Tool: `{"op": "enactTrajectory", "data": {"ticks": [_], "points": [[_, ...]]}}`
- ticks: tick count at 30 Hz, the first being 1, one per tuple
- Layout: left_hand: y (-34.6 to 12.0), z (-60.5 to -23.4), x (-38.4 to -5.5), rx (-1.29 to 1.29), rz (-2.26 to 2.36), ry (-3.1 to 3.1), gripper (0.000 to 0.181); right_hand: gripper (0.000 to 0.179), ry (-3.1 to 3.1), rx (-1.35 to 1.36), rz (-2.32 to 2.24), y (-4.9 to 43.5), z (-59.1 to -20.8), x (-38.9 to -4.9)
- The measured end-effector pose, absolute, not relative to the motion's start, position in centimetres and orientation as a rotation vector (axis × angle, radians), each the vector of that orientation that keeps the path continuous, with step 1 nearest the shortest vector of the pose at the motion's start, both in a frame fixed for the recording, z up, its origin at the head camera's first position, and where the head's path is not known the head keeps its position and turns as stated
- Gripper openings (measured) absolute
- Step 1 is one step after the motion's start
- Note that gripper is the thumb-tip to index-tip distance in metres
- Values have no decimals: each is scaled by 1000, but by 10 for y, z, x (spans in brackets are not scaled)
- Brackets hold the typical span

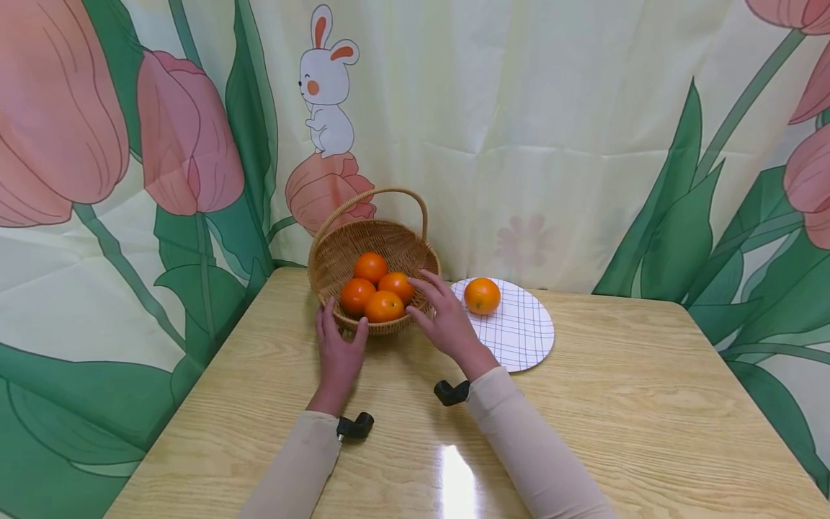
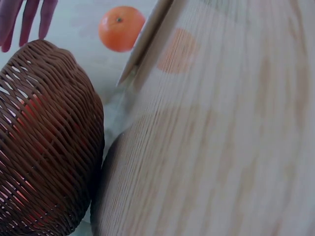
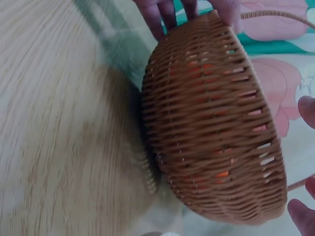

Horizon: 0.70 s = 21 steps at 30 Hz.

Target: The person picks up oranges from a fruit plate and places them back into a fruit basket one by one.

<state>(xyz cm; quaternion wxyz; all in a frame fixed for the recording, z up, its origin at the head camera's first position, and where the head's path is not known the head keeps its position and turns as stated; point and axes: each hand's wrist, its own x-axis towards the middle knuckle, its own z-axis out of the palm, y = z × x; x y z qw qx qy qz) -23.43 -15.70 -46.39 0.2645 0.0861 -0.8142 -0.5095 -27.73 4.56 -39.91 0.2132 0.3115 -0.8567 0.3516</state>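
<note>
A wicker basket (image 1: 395, 328) with a tall looped handle stands near the back edge of the table, several oranges (image 1: 385, 306) gathered inside it. At its left front side is my left hand (image 1: 338, 358), its fingers extended and resting against the woven wall and rim. In the right wrist view these left fingers (image 3: 168, 14) touch the basket's side. My right hand (image 1: 449, 321) reaches over the right rim, fingers spread, close to the oranges on that side and holding nothing. Through the weave, orange colour shows in the left wrist view of the basket (image 2: 49, 142).
Right of the basket lies a white oval placemat (image 1: 519, 335) with a blue line grid, bearing a single orange (image 1: 482, 296). A printed curtain (image 1: 558, 144) hangs directly behind the wooden table (image 1: 635, 404). Black wrist-camera mounts (image 1: 355, 427) jut from the sleeves.
</note>
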Motion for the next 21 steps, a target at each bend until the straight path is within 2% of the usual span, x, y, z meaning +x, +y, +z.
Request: {"op": "enactTrajectory", "data": {"ticks": [21], "points": [[-157,-464,-234,233,-1381,-2196,79,51,-2515,674,907,83,-413,-296]]}}
